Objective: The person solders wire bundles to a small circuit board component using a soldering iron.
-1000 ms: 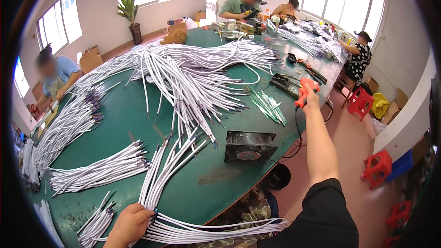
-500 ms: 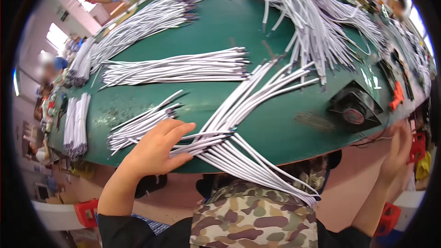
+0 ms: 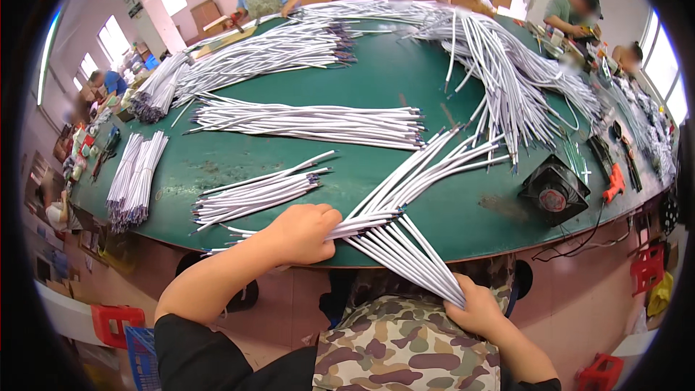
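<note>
My left hand is closed around a small bunch of white cables near the table's front edge. This bunch lies across other white cables, and its dark-tipped ends point right. My right hand grips the near ends of a fanned bunch of white cables that reaches over the edge above my camouflage apron. Further back, more white cables spread out in two groups toward the far right. Just beyond my left hand lies a pile of short white cables.
On the green table a long row of white cables lies across the middle. Large cable heaps cover the far side. A bundle lies at left. A black fan and an orange-handled tool sit at right. Co-workers sit beyond.
My right hand has come in from the far right and taken hold of the cables' near ends. My left hand, open before, has closed on the small bunch. The view has tilted up.
</note>
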Action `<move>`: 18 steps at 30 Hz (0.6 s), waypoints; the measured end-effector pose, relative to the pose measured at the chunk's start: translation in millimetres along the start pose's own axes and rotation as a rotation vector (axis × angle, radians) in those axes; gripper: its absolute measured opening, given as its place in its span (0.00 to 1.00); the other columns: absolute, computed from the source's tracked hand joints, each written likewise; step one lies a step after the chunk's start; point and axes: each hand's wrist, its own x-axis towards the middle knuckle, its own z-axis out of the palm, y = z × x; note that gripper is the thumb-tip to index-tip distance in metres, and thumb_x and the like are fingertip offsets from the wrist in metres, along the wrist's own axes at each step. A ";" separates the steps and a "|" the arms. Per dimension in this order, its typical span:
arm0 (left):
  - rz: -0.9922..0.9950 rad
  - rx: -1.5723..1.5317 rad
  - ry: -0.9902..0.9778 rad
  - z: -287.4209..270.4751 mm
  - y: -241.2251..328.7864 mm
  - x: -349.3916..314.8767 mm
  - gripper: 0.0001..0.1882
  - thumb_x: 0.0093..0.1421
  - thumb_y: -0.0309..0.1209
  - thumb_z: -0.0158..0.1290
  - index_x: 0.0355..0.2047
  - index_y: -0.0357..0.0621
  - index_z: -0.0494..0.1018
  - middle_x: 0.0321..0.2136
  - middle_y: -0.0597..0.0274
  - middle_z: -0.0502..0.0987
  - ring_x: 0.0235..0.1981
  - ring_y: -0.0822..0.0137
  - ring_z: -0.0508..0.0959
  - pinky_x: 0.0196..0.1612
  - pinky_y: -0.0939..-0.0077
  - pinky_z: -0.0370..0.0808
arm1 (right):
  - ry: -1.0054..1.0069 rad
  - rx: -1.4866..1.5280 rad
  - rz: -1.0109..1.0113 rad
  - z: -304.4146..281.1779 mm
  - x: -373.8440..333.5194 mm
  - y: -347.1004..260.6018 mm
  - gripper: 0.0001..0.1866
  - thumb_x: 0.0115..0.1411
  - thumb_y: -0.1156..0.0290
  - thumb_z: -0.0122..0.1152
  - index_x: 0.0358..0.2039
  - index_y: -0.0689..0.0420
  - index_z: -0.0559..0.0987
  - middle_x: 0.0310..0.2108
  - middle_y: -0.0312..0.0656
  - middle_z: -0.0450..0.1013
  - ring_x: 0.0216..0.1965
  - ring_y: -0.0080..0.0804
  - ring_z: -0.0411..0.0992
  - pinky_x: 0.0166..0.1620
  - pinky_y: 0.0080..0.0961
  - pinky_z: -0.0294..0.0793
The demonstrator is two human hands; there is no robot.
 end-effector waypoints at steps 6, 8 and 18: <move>-0.073 -0.407 -0.107 -44.6 -4.7 8.5 0.22 0.58 0.32 0.55 0.52 0.39 0.67 0.35 0.47 0.77 0.35 0.52 0.79 0.40 0.60 0.75 | 0.284 -0.003 -0.098 -80.2 -32.6 -83.1 0.26 0.55 0.68 0.68 0.54 0.60 0.75 0.35 0.53 0.80 0.37 0.52 0.81 0.42 0.37 0.80; -0.152 -0.631 -0.186 -76.6 9.7 11.1 0.27 0.59 0.33 0.56 0.58 0.39 0.64 0.35 0.50 0.77 0.32 0.59 0.79 0.37 0.64 0.75 | 0.292 -0.139 -0.164 -119.3 -34.4 -112.8 0.25 0.54 0.70 0.68 0.52 0.60 0.76 0.34 0.53 0.80 0.36 0.52 0.81 0.41 0.36 0.80; 0.002 -1.158 0.087 -206.5 108.6 4.6 0.28 0.62 0.23 0.54 0.64 0.36 0.65 0.42 0.51 0.80 0.21 0.75 0.75 0.23 0.83 0.73 | 0.484 -0.889 -0.178 -310.4 -92.0 -258.2 0.20 0.51 0.70 0.69 0.46 0.53 0.80 0.32 0.47 0.78 0.35 0.46 0.79 0.38 0.44 0.77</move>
